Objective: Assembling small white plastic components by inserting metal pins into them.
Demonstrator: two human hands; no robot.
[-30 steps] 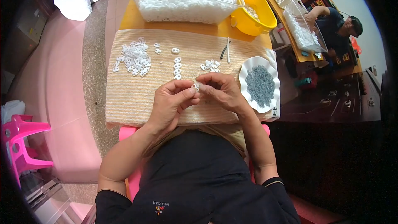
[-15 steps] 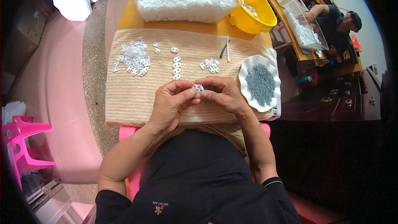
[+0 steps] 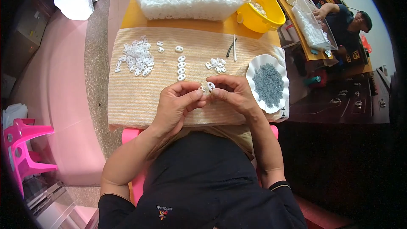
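Note:
Between the fingertips of my right hand is a white oval plastic piece with two holes. My left hand pinches a small whitish part, mostly covered by the thumb and finger. The two hands are close together, a narrow gap between their pieces. Just beyond them, a column of white two-holed oval pieces lies on the striped cloth, with one more oval piece above it. To the right is a small cluster of white pieces.
A heap of small white pieces lies at left. At right stands a scalloped white dish of small grey parts. Two thin sticks lie near it. Behind are a clear bin and a yellow basin. Another person works at far right.
My right hand has drawn slightly right, away from the left. The white oval piece, formerly against the left fingertips, now shows apart in the right fingers.

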